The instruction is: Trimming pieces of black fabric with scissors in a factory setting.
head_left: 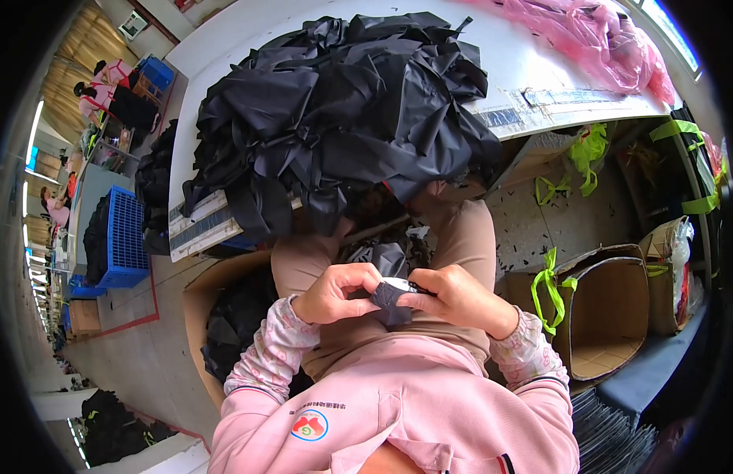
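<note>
Centrally, above the person's tan-trousered lap (339,351), the left hand (335,293) and right hand (463,297) pinch a small black fabric piece (388,295), fingers clamped on it. Ahead, a black fabric heap (342,103) covers a white table (532,67).

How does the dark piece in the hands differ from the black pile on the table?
The dark piece is small; the black pile is far larger. The dark piece is gripped between the left hand and right hand, while the black pile lies loose on the white table, draping over its near edge. Both are dark.
</note>
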`<state>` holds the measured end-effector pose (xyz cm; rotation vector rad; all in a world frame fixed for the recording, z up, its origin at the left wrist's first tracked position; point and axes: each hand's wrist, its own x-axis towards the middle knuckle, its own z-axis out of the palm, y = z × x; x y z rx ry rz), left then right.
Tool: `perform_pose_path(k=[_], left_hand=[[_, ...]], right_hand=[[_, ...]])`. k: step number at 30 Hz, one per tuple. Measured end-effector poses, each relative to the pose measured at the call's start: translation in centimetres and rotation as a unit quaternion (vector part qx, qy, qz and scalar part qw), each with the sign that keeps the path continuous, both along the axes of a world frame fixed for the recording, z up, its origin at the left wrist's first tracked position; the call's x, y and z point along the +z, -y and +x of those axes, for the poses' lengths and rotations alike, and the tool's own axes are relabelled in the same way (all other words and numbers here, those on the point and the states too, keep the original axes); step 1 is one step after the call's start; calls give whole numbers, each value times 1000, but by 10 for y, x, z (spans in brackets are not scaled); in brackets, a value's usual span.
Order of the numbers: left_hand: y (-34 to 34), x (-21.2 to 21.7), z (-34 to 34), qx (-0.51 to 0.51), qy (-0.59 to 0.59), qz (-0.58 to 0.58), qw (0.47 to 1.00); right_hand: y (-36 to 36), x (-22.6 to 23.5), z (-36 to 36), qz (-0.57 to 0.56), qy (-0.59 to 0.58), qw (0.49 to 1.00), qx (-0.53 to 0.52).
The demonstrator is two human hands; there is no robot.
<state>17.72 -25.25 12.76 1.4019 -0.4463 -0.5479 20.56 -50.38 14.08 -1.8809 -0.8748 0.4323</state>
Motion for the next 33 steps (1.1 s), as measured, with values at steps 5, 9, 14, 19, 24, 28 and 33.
perform_pose_path(k=[5, 9, 14, 19, 24, 28, 33], left_hand=[[-6, -1, 7, -72, -100, -45, 991], [-9, 5, 20, -141, -146, -56, 978], [-11, 1, 28, -230, -199, -32, 952], [-6, -2, 30, -274, -211, -37, 937], [-3, -5, 27, -300, -255, -42, 918], [-1, -5, 25, -314, -251, -33, 915], [-2, -8, 24, -328, -240, -29, 913]], right_hand=[[5, 6, 4, -6, -31, 999, 39], [7, 5, 6, -25, -6, 996, 87], [5, 6, 4, -21, 15, 994, 109], [2, 7, 2, -26, 55, 990, 128], [-4, 7, 0, -29, 60, 986, 154], [-7, 3, 0, -27, 60, 983, 173], [-6, -2, 1, -28, 52, 981, 187]])
